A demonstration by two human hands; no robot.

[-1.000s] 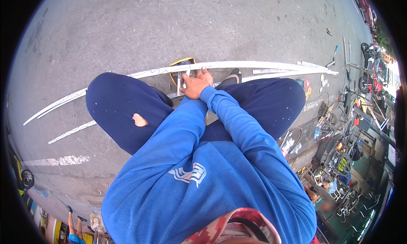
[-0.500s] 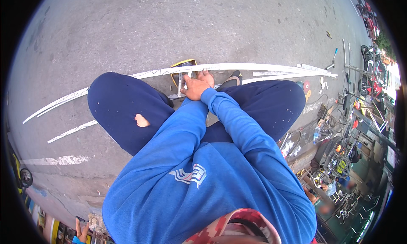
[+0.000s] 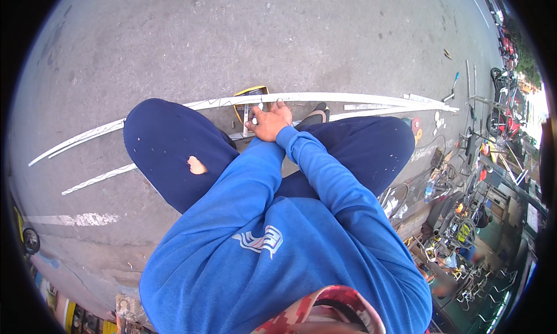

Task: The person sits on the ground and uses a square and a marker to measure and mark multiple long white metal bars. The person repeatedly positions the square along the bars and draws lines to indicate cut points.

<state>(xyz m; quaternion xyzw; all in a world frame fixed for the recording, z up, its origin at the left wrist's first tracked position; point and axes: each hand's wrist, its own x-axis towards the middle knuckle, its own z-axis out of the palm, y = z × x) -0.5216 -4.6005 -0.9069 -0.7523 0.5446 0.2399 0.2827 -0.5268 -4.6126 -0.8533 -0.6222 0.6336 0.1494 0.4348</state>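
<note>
My forearms cross in front of me. My left hand [image 3: 283, 109] reaches out from under the right wrist, its fingers closed at the near edge of a long white strip [image 3: 336, 97]; the underside of its grip is hidden. Lying over the left wrist, my right hand [image 3: 268, 125] is closed around a slim white thing [image 3: 255, 120], perhaps a marker, mostly covered by the fingers. Just left of it a narrow pale bar [image 3: 245, 120] stands crosswise to the strip. Beneath the strip sits a dark, yellow-rimmed object [image 3: 250, 91], partly covered.
A second, wavy-lined strip [image 3: 98, 178] lies nearer me, passing beneath my legs. My sandalled foot [image 3: 316, 114] is right of the hands. A blue-handled tool [image 3: 453, 85] and discs [image 3: 416, 125] lie to the right, with bicycle parts [image 3: 464, 229] and parked motorcycles [image 3: 503, 105] beyond.
The view has shifted slightly, so the strips' right ends appear lower. My right hand has turned a little on the white thing; both hands stay in nearly the same place.
</note>
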